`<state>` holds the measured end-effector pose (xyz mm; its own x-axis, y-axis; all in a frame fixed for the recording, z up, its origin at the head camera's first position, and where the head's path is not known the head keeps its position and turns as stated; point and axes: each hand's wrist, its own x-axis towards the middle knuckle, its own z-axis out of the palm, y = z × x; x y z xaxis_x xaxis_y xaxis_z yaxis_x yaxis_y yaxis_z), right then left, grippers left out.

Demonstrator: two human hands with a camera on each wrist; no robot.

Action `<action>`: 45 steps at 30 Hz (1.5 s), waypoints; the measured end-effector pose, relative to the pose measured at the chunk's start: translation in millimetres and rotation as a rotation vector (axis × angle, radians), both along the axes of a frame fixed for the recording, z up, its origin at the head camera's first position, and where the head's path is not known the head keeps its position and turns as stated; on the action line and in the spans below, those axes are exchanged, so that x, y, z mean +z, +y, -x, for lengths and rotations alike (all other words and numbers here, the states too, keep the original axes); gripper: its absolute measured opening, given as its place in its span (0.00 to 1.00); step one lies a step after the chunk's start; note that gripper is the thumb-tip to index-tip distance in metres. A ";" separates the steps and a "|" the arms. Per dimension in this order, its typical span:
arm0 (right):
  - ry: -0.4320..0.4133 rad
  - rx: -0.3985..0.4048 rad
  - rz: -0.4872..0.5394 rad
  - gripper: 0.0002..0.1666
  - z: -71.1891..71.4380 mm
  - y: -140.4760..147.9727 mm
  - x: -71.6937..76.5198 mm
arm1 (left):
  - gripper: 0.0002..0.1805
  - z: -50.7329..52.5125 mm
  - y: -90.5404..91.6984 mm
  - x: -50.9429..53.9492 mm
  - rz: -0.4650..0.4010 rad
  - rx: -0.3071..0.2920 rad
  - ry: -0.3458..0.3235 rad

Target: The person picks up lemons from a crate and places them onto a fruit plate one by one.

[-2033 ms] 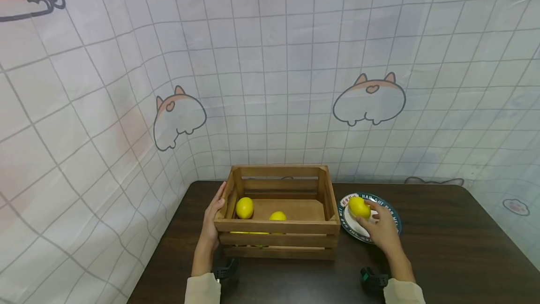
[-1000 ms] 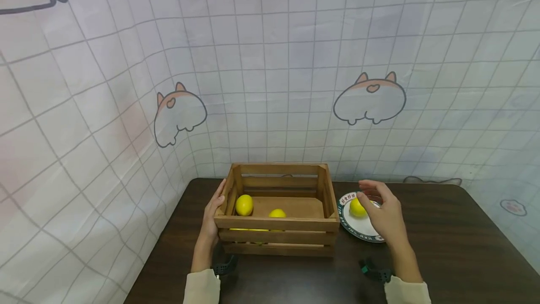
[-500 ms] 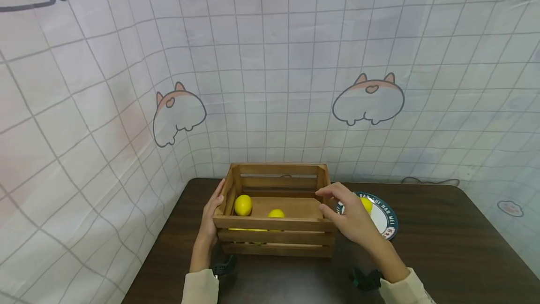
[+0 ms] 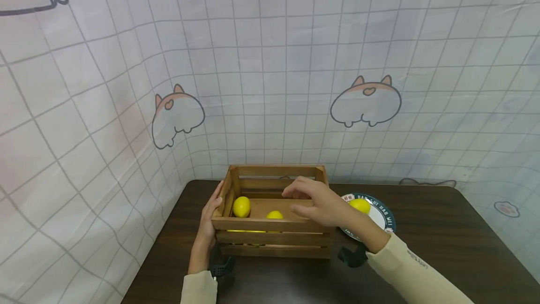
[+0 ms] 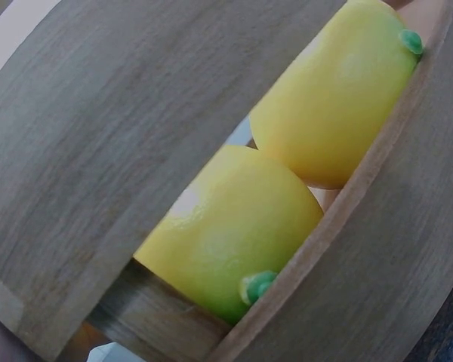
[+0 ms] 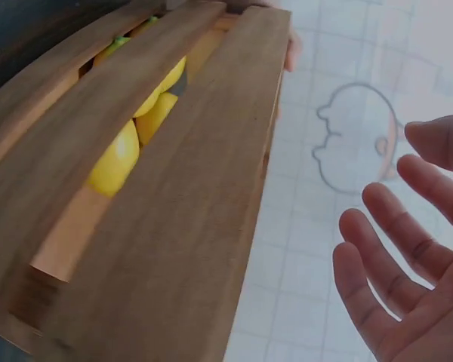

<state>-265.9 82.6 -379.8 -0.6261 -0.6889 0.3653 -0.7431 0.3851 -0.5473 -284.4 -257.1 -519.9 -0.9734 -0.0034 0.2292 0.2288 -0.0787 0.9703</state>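
A slatted wooden crate [image 4: 270, 224] stands on the table with several yellow lemons in it. One lemon [image 4: 242, 207] sits at its left end and another lemon [image 4: 275, 215] shows above the front slat. In the left wrist view two lemons [image 5: 234, 226] with green stem ends show between the slats. My left hand [image 4: 207, 217] rests along the crate's left side, fingers straight. Over the crate's right half my right hand [image 4: 316, 201] hovers with nothing in it; the right wrist view shows its fingers [image 6: 408, 241] spread and slightly bent.
Right of the crate lies a white plate [image 4: 381, 215] with a dark green lettered rim, holding a lemon [image 4: 360, 206]; my right forearm partly covers the plate. Behind the dark wooden table [image 4: 443, 233] hangs a grid-patterned cloth [image 4: 270, 83] with cartoon dogs.
My right hand has let go of the lemon on the plate and moved left over the crate. The left hand has stayed at the crate's side.
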 end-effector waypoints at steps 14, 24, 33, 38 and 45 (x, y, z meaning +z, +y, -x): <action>-0.064 0.183 -0.217 0.17 26.5 -32.7 38.5 | 0.31 0.2 0.8 -0.9 -0.002 0.009 0.003; -0.176 0.193 -0.313 0.18 56.4 -49.5 49.0 | 0.33 -0.8 1.1 2.5 0.001 0.017 -0.007; -0.266 0.176 -0.389 0.18 81.8 -58.4 42.4 | 0.33 -1.5 1.2 2.3 0.008 0.020 -0.014; -0.327 0.182 -0.437 0.17 94.5 -65.0 36.0 | 0.32 -0.2 0.1 1.7 0.006 0.016 -0.007; -0.426 0.150 -0.513 0.18 108.4 -70.5 23.8 | 0.31 -0.2 0.8 1.6 0.010 0.021 -0.009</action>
